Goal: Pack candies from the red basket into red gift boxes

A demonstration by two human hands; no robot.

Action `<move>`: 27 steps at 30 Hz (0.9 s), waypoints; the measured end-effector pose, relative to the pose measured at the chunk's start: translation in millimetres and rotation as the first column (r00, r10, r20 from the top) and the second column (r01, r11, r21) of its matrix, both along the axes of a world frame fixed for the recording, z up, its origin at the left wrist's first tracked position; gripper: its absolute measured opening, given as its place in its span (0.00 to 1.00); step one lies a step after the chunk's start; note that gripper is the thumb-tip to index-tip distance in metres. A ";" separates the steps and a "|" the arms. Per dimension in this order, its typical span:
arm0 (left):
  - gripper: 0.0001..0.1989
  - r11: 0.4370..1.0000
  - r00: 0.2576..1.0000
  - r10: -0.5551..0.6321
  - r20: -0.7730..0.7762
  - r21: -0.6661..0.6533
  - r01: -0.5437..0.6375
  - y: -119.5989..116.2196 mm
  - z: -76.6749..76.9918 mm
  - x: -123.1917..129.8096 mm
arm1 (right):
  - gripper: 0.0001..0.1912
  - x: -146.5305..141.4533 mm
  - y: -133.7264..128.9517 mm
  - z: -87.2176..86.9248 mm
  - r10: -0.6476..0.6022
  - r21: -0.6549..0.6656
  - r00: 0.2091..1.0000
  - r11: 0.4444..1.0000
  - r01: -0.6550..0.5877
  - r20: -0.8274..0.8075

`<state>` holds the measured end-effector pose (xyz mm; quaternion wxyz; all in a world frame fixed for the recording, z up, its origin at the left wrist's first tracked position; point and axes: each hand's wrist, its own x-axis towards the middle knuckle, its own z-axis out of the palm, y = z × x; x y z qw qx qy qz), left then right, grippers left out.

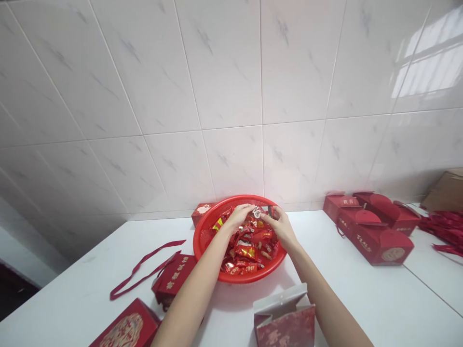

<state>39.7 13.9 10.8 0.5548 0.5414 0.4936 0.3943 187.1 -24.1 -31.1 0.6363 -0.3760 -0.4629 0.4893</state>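
Note:
A round red plastic basket [202,255] holds many red wrapped candies [246,250] and some peanuts. Over its back part, both hands are close together at a small item [257,212] with a white, dark-patterned face. My left hand [239,216] reaches it from the left, with its fingers bent and their tips partly hidden. My right hand [280,224] has its thumb and fingers closed on the item's right side. An open red paper box [285,327] with grey inner flaps stands in front of the basket, beside my right forearm.
Closed red boxes [379,241] stand at the right, near dark red ribbons [443,233] and a brown carton [446,195]. More red boxes [126,325] and a loose ribbon [135,274] lie at the left. A tiled wall [231,96] rises behind.

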 end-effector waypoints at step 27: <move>0.13 0.998 0.998 -0.039 -0.048 0.048 0.042 9.7 -13.1 0.5 | 0.22 -0.8 14.9 -20.5 -0.081 0.075 0.983 0.995 0.069 0.165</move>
